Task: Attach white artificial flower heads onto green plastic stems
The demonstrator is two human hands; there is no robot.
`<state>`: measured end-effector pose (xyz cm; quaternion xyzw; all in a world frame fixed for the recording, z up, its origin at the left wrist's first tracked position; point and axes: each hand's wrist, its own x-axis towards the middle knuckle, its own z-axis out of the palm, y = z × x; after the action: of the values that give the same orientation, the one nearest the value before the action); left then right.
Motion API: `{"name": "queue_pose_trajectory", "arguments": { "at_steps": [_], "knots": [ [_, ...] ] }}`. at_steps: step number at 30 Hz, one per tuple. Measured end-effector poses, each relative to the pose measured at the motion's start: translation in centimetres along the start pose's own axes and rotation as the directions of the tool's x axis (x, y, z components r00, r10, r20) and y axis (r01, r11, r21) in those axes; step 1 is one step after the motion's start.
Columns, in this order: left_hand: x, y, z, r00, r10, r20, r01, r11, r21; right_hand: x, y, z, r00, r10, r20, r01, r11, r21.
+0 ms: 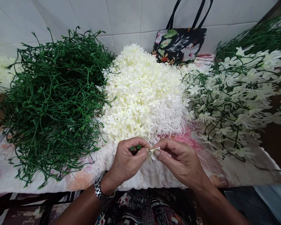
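Observation:
My left hand, with a metal-band watch on its wrist, is closed in a pinch; green tips of an artificial stem show inside its curled fingers. Thumb and forefinger of my right hand pinch a small white artificial flower. The fingertips of both hands meet at this flower, and how the stem and flower join is hidden. Just beyond them lies a heap of loose cream-white blossoms. Thin white stamen-like pieces lie against its right front side.
A tall tangle of green stems stands at the left. White flowers on green stems are bunched at the right. A black floral bag leans near the tiled wall. A flowered cloth covers the table.

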<state>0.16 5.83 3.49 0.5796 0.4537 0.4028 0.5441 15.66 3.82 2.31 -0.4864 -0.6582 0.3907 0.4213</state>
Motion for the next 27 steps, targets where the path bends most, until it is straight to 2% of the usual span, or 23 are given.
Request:
{"name": "queue_pose_trajectory", "arguments": {
  "at_steps": [5,9,13,18,22,27],
  "knots": [
    [0.0,0.0,-0.1,1.0,0.026,0.018,-0.026,0.999,0.026,0.1,0.0,-0.1,1.0,0.029,0.013,-0.029,1.0,0.009],
    [0.2,0.0,0.0,0.999,0.039,0.022,-0.04,0.997,0.065,0.1,-0.3,-0.1,0.999,-0.049,0.008,0.05,0.996,-0.072],
    [0.1,-0.1,-0.1,0.997,-0.006,0.082,0.002,0.999,0.042,0.0,-0.6,-0.3,0.994,-0.111,-0.017,0.107,0.983,-0.146],
    [0.0,-0.2,-0.5,0.988,0.0,0.155,-0.003,1.0,0.015,-0.1,-1.3,-1.2,0.975,-0.219,-0.046,0.197,0.938,-0.284],
    [-0.1,-0.5,-0.6,0.987,0.076,0.142,-0.083,0.996,0.043,0.0,-2.0,-1.6,0.945,-0.326,-0.017,0.297,0.88,-0.37],
    [-0.1,-0.6,-0.6,0.977,0.172,0.127,-0.184,0.979,0.091,-0.1,-2.3,-1.9,0.924,-0.379,0.047,0.361,0.826,-0.433]
  ]
}}
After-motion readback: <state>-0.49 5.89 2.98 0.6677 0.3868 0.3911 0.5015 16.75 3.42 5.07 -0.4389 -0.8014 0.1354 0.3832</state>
